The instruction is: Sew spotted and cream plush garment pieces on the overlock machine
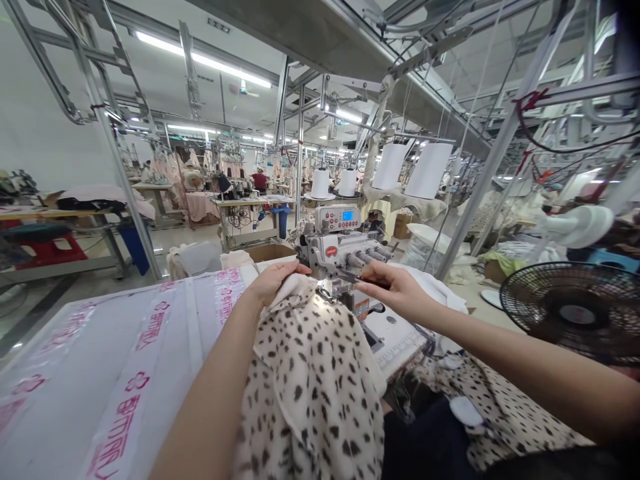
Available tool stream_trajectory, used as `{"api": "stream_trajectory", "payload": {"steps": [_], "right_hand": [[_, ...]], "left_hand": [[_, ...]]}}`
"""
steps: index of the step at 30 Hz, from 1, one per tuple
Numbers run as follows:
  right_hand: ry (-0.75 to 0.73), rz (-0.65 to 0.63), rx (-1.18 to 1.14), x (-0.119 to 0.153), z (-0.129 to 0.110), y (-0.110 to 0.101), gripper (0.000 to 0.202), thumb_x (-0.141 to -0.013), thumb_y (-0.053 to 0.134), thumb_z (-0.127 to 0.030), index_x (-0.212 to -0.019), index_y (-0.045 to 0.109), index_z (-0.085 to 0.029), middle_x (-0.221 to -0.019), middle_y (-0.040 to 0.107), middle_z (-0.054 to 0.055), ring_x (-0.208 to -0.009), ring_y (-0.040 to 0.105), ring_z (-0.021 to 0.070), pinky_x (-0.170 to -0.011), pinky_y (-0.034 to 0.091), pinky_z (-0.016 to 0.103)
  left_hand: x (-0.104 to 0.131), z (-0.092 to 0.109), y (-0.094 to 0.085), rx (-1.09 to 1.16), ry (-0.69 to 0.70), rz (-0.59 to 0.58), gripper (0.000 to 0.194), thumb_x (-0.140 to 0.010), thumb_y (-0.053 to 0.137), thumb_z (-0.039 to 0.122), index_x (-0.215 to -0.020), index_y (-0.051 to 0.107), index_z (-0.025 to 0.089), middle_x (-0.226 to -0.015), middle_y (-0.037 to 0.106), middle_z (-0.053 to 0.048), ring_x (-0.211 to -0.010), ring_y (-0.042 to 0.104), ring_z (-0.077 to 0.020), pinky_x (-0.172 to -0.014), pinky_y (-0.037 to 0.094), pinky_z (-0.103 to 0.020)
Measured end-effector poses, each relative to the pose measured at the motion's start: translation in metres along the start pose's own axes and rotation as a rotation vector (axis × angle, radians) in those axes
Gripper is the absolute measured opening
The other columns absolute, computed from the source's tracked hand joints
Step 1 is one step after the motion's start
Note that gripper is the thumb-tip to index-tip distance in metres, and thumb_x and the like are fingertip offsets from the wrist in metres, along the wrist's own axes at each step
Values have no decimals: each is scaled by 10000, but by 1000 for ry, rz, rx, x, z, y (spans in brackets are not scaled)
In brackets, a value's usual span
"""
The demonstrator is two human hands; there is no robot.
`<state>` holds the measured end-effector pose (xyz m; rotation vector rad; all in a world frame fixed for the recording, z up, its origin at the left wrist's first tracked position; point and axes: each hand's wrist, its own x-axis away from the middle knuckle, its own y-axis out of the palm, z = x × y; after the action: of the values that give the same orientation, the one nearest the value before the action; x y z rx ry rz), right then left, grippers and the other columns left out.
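A cream fleece fabric with dark spots (315, 360) hangs from the needle area of an overlock sewing machine (345, 250), under its small lit lamp. My left hand (275, 281) grips the fabric's upper edge, left of the presser foot. To the right of the needle area, my right hand (393, 285) is closed on a slim dark tool (367, 279), its narrow end directed left toward the machine head. Its exact kind is hard to make out. The fabric hides part of the machine bed.
A white board with pink-printed tape (150, 333) spans the left. White thread cones (429, 170) stand above the machine. A black fan (575, 312) is at right, and more spotted fabric (510, 407) lies below my right arm. An open carton (270, 253) sits behind.
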<state>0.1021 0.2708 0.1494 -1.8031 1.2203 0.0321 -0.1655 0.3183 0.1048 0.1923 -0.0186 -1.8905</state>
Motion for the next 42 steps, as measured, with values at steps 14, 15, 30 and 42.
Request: {"api": "stream_trajectory", "payload": {"steps": [14,15,30,42], "right_hand": [[636,393,316,64,185,-46,450,-698,465,-620,-722,493,-172,-632,526,41,-589,482,180,-532,343,286],[657,397,331,66,195,-47,442,-702,462,-612,-725,495,-171,-647,539,51,-602,493,188,-541,348,292],[931,258,609,74,251,-32,390,-805,417,-541,-910,530,-183,-866,615,105,-820,564,276,-593,346,325],[975,117,663,69,242,-40,396,-832,426,-522,-977,545,-173,-864,619,126,-810,580,304,-622,389,363]], "left_hand": [[17,27,8,-446,-9,-116,356,-694,638,403,-947,644,152,-934,603,-70,-815,547,-186,-674,401,-229],[15,24,6,-428,-18,-100,361,-692,636,404,-947,640,149,-943,600,-70,-830,547,-188,-690,405,-232],[12,12,-6,-118,-103,-65,456,-531,795,316,-911,604,151,-899,597,-57,-713,566,-161,-635,457,-253],[3,8,3,-67,-61,46,391,-553,779,389,-794,645,112,-702,614,-37,-619,548,-122,-594,421,-201]]}}
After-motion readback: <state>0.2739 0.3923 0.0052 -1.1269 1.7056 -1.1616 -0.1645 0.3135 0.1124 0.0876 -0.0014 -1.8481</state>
